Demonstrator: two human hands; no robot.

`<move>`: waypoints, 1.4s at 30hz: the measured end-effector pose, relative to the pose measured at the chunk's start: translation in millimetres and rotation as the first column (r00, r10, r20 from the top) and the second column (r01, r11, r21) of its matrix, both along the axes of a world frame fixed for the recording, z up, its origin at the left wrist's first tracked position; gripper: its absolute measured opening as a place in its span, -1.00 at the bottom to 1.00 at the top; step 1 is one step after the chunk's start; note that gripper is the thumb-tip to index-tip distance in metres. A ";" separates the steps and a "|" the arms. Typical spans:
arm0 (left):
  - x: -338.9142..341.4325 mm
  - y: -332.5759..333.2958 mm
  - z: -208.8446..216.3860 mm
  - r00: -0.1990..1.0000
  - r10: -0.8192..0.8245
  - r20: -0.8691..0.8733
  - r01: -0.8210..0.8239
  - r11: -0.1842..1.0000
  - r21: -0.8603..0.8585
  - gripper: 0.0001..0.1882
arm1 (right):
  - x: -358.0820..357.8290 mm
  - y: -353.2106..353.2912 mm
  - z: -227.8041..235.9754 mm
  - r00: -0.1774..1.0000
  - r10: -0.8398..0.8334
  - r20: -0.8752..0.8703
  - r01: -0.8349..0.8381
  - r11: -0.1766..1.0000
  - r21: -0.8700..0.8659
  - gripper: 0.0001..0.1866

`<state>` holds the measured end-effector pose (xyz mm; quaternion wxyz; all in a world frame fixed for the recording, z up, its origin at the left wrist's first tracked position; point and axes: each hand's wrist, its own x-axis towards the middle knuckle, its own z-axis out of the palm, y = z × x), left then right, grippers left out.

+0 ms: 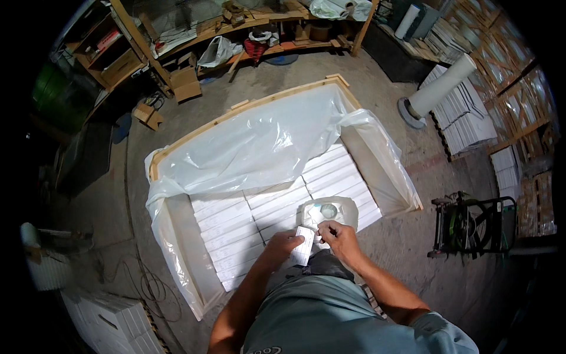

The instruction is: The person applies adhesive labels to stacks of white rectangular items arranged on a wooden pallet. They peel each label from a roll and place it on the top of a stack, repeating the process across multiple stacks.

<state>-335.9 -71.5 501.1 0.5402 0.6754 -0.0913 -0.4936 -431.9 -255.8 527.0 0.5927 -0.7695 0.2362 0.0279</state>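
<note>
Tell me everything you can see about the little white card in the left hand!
The white card is small, flat and roughly rectangular, and looks like paper or thin card. Faint dark marks show on its face, too small to read. It slants a little, its top leaning right in the picture. The left hand has it in its grip at the left side, the thumb over the front. It is held in front of the person's body. The right hand is close on its right; I can't tell whether they touch.
</note>
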 end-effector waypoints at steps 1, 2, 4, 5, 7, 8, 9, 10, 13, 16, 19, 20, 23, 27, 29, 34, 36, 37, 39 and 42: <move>3.5 -3.0 12.8 0.999 -0.024 0.029 0.023 0.999 0.049 -0.58 | -1.4 0.5 6.3 0.999 -0.028 0.027 0.030 0.998 -0.058 -0.81; 5.6 -5.7 19.1 0.997 -0.050 0.057 0.045 0.994 0.098 -0.57 | -3.2 0.8 6.2 0.997 0.000 0.077 0.008 0.994 -0.106 -0.80; 2.3 -7.0 2.2 1.000 -0.021 0.007 0.020 0.996 0.084 -0.56 | -7.9 2.6 7.2 0.983 0.064 0.174 -0.027 0.977 -0.209 -0.78; 0.2 -6.6 -4.0 1.000 -0.004 -0.017 0.005 0.997 0.081 -0.56 | -8.2 3.3 6.0 0.984 0.063 0.166 -0.021 0.970 -0.240 -0.78; -2.9 -9.9 -4.8 0.990 -0.052 0.129 0.042 0.996 0.083 -0.57 | -9.1 3.2 1.5 0.988 0.058 0.146 -0.010 0.952 -0.307 -0.79; -4.0 -11.6 -5.3 0.977 -0.075 0.201 0.059 0.995 0.085 -0.57 | -10.3 2.1 -0.6 0.993 0.041 0.115 -0.007 0.959 -0.284 -0.78; -4.6 -13.8 -6.7 0.977 -0.097 0.188 0.084 0.994 0.075 -0.57 | -12.3 0.2 -2.9 0.996 0.023 0.084 -0.001 0.966 -0.259 -0.77; -4.9 -16.0 -8.9 0.977 -0.118 0.176 0.108 0.992 0.065 -0.58 | -14.1 -1.5 -5.0 0.999 0.007 0.052 0.005 0.972 -0.233 -0.77; -9.6 -20.7 -11.5 0.959 -0.163 0.232 0.140 0.984 0.112 -0.58 | -17.3 -5.5 -9.3 0.999 -0.031 -0.010 0.030 0.995 -0.094 -0.74; -11.4 -26.7 -14.9 0.950 -0.215 0.227 0.186 0.972 0.141 -0.57 | -23.6 -12.4 -32.8 0.977 -0.159 -0.141 0.191 0.949 0.252 -0.76; -8.0 -38.2 -9.6 0.945 -0.300 0.134 0.270 0.942 0.199 -0.58 | -29.3 -27.5 -50.6 0.972 -0.198 -0.124 0.233 0.850 0.472 -0.79; -6.5 -42.8 -8.1 0.939 -0.331 0.096 0.304 0.926 0.226 -0.58 | -30.6 -30.6 -55.4 0.968 -0.216 -0.131 0.252 0.852 0.459 -0.79; -14.8 -36.7 -61.8 0.803 -0.296 0.517 0.271 0.954 0.127 -0.61 | -32.8 -35.2 -60.9 0.958 -0.244 -0.152 0.286 0.868 0.406 -0.79; -27.6 -71.7 -65.8 0.999 -0.036 0.030 0.036 0.999 -0.014 -0.63 | -35.7 -41.6 -67.9 0.965 -0.209 -0.160 0.244 0.938 0.245 -0.78; -31.1 -94.1 -42.8 0.994 -0.020 -0.104 0.029 0.996 0.085 -0.60 | -39.1 -47.0 -76.6 0.974 -0.175 -0.142 0.196 0.969 0.151 -0.77; -38.6 -112.0 -78.5 0.959 -0.148 0.241 0.098 0.973 0.208 -0.68 | -35.5 -69.4 -83.4 0.986 -0.119 -0.120 0.118 0.993 -0.019 -0.76; -35.9 -123.1 -81.5 0.949 -0.169 0.266 0.103 0.964 0.243 -0.71 | -35.3 -77.9 -90.5 0.986 -0.099 -0.132 0.094 0.995 -0.047 -0.75; -33.9 -129.4 -79.4 0.970 -0.150 0.190 0.100 0.964 0.248 -0.71 | -35.1 -82.1 -95.2 0.983 -0.116 -0.143 0.117 0.993 -0.001 -0.75; -27.3 -140.1 -75.4 0.994 -0.104 0.037 0.091 0.960 0.264 -0.72 | -33.8 -90.0 -104.5 0.976 -0.146 -0.164 0.163 0.982 0.091 -0.75; -26.6 -135.1 -108.5 0.982 -0.123 0.141 0.091 0.973 0.212 -0.73 | -41.6 -99.4 -141.5 0.927 -0.307 -0.216 0.311 0.950 -0.018 -0.78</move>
